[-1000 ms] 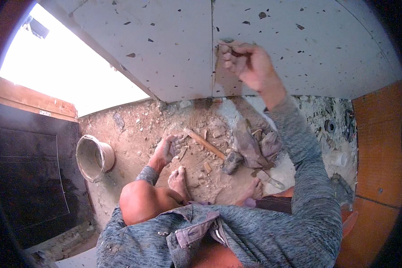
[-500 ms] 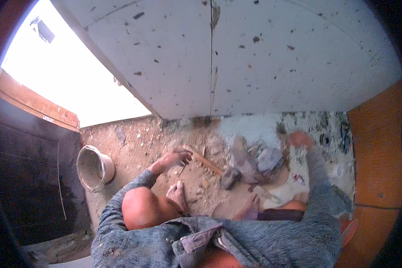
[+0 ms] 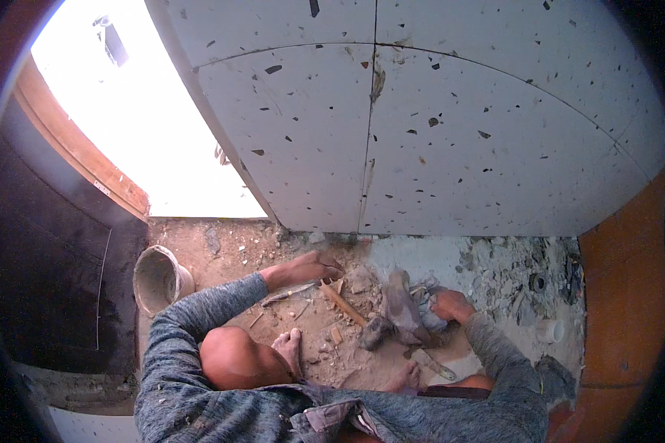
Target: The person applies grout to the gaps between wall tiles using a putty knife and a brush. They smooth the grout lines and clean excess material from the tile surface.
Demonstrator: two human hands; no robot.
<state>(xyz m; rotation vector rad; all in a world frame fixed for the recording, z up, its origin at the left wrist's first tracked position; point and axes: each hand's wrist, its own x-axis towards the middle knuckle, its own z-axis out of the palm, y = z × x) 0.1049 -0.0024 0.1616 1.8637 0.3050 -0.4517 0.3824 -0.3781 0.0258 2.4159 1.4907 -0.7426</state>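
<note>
1. Head view looks down on a squatting person in a grey knitted sweater (image 3: 199, 376) on a rubble-strewn dirt floor (image 3: 229, 255), facing large white speckled terrazzo floor tiles (image 3: 451, 148) laid on the far side.
2. Left hand (image 3: 310, 267) is stretched out flat over the dirt, fingers spread and resting by a thin metal tool with a dark handle (image 3: 292, 293); whether the grip has closed on it I cannot tell, it looks loose and open.
3. Right hand (image 3: 451, 304) sits low on a heap of wet grey mortar (image 3: 406, 310) just near of the tile edge; the grip is curled into the lump, seemingly gathering or pressing it.
4. Judging by this, the step in hand is working bedding mortar at the foot of the laid tiles; the next move would call for getting a firm hold on a tool and spreading the mix over the pale grey patch (image 3: 421, 255) on the right.
5. A short wooden stick (image 3: 342, 303) lies between the hands, near the bare left foot (image 3: 288, 347).
6. A round grey mortar-caked bucket (image 3: 159, 279) stands to the left, well apart from the heap.
7. Loose stones and crumbs across the dirt, plus the stick, stand in the way of a clean bed.
</note>
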